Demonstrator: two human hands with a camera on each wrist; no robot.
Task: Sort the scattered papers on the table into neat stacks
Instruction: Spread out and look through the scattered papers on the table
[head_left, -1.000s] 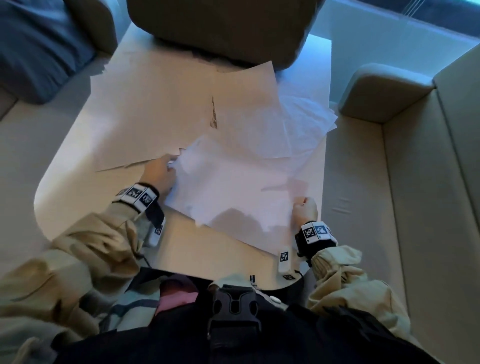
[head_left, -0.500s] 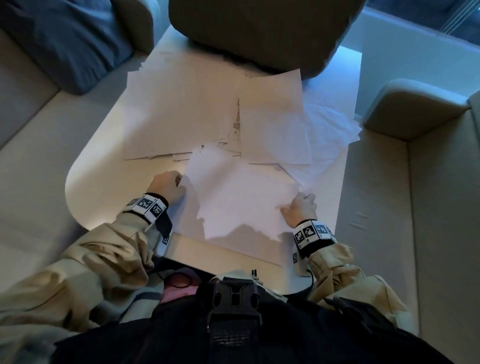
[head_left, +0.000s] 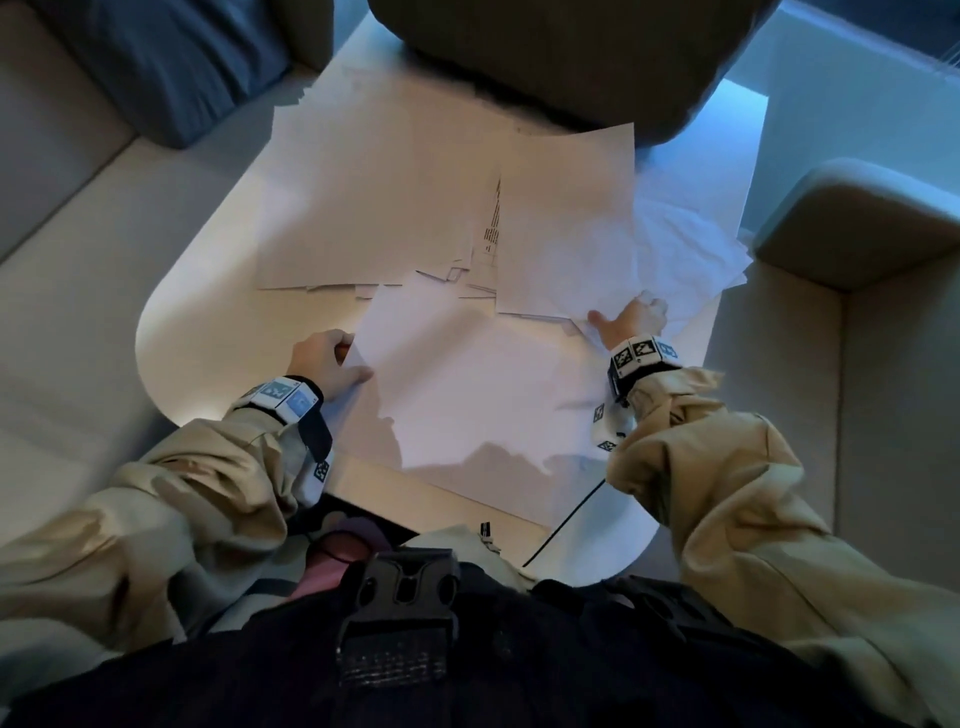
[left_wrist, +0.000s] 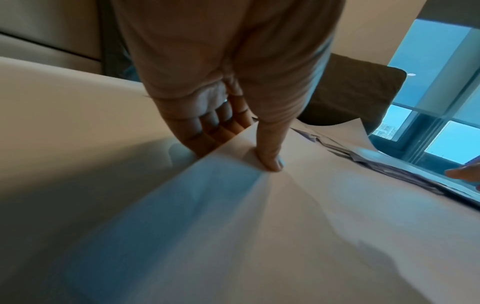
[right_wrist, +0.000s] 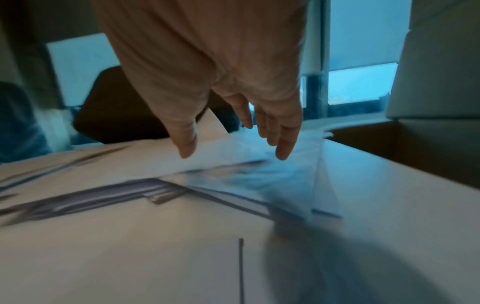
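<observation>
1. Our left hand (head_left: 327, 364) pinches the left edge of the near sheet (head_left: 467, 395), thumb (left_wrist: 270, 152) on top and the other fingers curled beneath it; the sheet lies on the table (head_left: 208, 332) just in front of us
2. Our right hand (head_left: 631, 317) reaches with fingers (right_wrist: 283, 144) straight and spread toward the crumpled sheets (head_left: 685, 249) on the right side; it holds nothing, and through the blur we cannot tell whether the fingertips touch paper
3. The rest of the papers (head_left: 374, 208) spread in a loose overlapping layer across the far half of the table, one printed page (head_left: 492, 228) peeking out between them
4. We judge the risks this way: dragging the crumpled sheets could pull neighbouring pages along and skew them, since they overlap
5. The right-hand sheets hang at the table's edge, so a careless sweep could push them off onto the sofa (head_left: 779, 415)
6. A one-sided pinch could let the near sheet crease or swing out of line
</observation>
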